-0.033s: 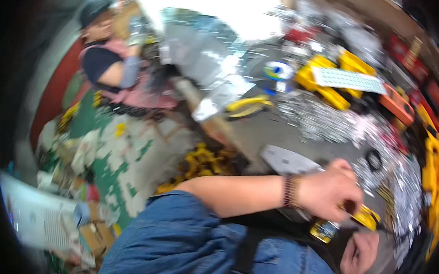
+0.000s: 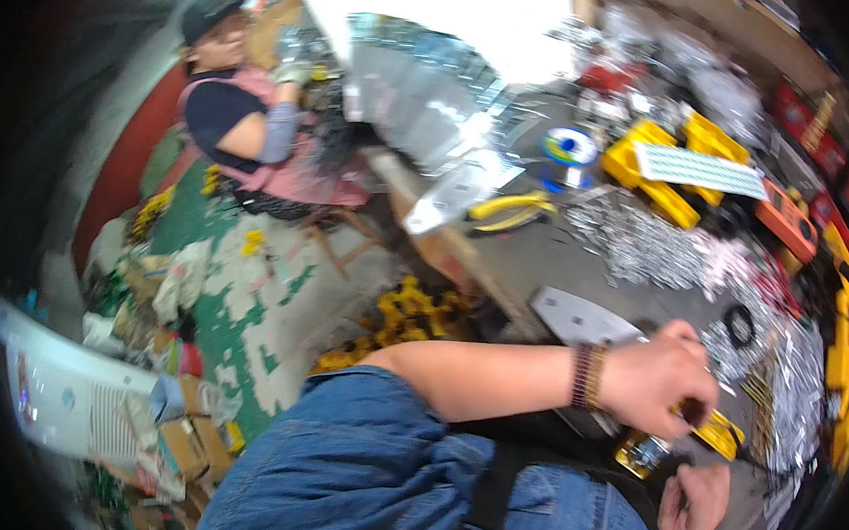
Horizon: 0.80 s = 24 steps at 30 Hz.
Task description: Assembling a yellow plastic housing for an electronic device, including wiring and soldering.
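My left hand [image 2: 660, 381], with a beaded bracelet [image 2: 589, 376] at its wrist, is closed in a curled grip. Something small and dark shows among its fingers, too blurred to name. Just beyond them lies a yellow and black plastic part [image 2: 720, 435]. Below that hand is a shiny piece with a yellow frame [image 2: 642, 455], close to my lap. My right hand [image 2: 696, 502] rests lower down, its fingers curled in; what they hold, if anything, is hidden. A flat grey metal plate [image 2: 585, 318] lies on the bench behind my left wrist.
Yellow-handled pliers [image 2: 512, 210], a solder spool [image 2: 567, 148], yellow bins [image 2: 648, 171], an orange meter [image 2: 785, 222] and a heap of small metal pieces [image 2: 637, 243] crowd the bench [image 2: 516, 262]. A co-worker [image 2: 249, 126] sits at the far left. Boxes [image 2: 194, 440] stand at lower left.
The whole view has shifted, so the scene sits a little farther right, and it is sharper. Both hands keep nearly the same pose.
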Each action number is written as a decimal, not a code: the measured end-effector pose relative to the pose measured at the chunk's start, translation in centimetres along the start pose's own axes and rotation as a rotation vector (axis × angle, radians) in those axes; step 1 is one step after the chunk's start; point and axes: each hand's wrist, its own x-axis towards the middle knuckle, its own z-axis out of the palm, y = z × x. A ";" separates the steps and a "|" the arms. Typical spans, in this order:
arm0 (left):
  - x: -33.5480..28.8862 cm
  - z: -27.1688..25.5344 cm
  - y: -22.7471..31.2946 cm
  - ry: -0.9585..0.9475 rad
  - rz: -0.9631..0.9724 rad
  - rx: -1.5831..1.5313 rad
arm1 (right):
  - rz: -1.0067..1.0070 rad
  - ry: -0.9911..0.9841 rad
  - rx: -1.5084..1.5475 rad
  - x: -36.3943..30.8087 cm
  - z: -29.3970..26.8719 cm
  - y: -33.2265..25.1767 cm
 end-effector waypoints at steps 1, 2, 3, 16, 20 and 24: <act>-0.1 -0.1 -0.1 0.021 -0.020 -0.012 | -0.061 -0.086 0.009 0.5 0.7 -0.1; -0.5 -0.3 -0.3 0.038 -0.031 -0.033 | -0.090 -0.080 0.053 0.9 1.8 0.1; -0.8 -0.6 -0.3 0.051 -0.051 0.001 | -0.115 -0.120 0.047 1.3 2.5 0.6; -1.2 -1.7 -0.3 0.012 -0.067 0.003 | -0.141 -0.146 0.164 2.4 4.4 1.1; -0.8 -1.0 -0.2 -0.006 -0.056 0.002 | -0.131 -0.137 0.127 1.3 3.8 1.2; -0.8 -1.4 -0.5 -0.020 -0.048 -0.006 | -0.088 -0.136 0.121 2.2 3.7 0.7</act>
